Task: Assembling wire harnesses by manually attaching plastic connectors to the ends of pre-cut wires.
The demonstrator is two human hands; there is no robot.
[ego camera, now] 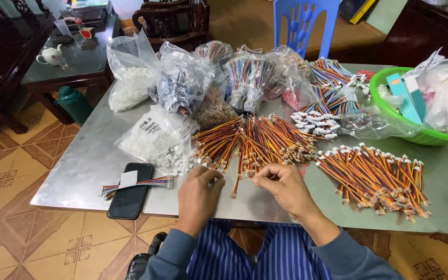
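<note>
My left hand [199, 194] rests at the table's near edge, its fingertips pinched on something small by the loose white connectors [175, 158]. Just right of it, my right hand [281, 186] has its fingers curled around a short wire lead whose red-yellow end [234, 187] hangs between the two hands. A fanned heap of red, yellow and black wire leads [250, 140] lies right behind both hands. A second, tidier heap of the same leads [374, 179] lies to the right.
A black phone [129, 191] with a flat rainbow cable [146, 182] across it lies left of my hands. Clear bags of white parts [156, 135] and coloured wires [250, 78] crowd the back. A green basin [421, 136] sits far right; a blue chair [302, 23] stands behind the metal table [79, 171].
</note>
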